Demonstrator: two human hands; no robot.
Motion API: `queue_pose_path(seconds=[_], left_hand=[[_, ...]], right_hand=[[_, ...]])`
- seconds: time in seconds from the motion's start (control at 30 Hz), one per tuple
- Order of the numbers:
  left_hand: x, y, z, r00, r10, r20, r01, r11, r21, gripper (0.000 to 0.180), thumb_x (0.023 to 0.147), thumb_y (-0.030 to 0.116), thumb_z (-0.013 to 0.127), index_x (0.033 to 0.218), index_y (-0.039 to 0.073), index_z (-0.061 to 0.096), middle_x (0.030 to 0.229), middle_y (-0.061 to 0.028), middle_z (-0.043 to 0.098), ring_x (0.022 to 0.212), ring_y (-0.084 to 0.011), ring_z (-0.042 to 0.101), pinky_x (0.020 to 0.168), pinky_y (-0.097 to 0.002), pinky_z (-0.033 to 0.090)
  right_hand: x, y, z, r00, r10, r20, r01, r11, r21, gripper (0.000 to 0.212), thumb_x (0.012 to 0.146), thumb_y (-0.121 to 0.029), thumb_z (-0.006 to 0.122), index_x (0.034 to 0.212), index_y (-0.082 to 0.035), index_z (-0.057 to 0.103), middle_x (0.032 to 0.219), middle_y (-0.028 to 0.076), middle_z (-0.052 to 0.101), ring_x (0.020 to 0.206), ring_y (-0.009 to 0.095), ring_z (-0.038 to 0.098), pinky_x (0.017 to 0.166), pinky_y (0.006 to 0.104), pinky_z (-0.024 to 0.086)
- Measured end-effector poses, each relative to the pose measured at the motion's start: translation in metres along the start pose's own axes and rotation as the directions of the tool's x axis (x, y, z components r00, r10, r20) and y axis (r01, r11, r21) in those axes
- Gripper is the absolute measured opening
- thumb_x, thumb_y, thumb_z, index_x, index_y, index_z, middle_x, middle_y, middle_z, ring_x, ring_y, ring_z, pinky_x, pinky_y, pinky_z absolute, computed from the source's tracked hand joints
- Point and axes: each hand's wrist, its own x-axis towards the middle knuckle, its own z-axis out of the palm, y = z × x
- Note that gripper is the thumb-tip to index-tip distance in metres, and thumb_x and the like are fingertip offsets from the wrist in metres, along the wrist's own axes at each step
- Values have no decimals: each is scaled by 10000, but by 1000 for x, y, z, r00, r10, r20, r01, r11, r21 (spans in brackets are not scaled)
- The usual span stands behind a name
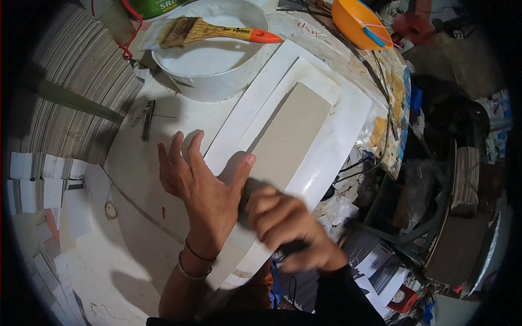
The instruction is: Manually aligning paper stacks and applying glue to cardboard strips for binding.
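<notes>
My left hand (204, 185) has its fingers spread. Its thumb lies at the left edge of a long grey cardboard strip (296, 130). The strip rests on white sheets (340, 119) stacked at a slant on the table. My right hand (288, 225) is curled over the strip's near end and smeared by motion. Something dark shows under its fingers, too hidden to name. A wide paintbrush (212, 32) with a wooden, red-tipped handle lies across the rim of a white bucket (217, 84). White paste (209, 57) fills much of the bucket.
Tall stacks of grey board (81, 70) stand at the left. A slim metal cutter-like tool (148, 120) lies left of my left hand. An orange bowl (356, 24) sits at the far right, with black cables (380, 81) along the table's right edge. Paper scraps (340, 212) lie below.
</notes>
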Motion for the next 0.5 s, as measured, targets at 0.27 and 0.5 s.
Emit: queue_pose_path(seconds=[0.27,0.5], left_hand=[[-1,-6,-2,1000,-4,-21,4,1000,25,845,847,502,821,1451,34,461,1557,-247,325,1491,-529,166,1165,-680,173],[-4,-4,-3,999,19,-25,-18,999,30,835,852,495,820,1447,30,462,1529,-262,356,1491,-522,190,1179,-657,182]], right_hand=[[-4,15,-2,990,-33,-140,3,978,-211,352,631,-401,653,636,-67,540,681,73,556,714,308,549,804,426,415],[3,13,-32,941,91,-327,-115,992,-55,502,846,-533,593,642,-74,572,678,67,570,730,293,551,832,424,410]])
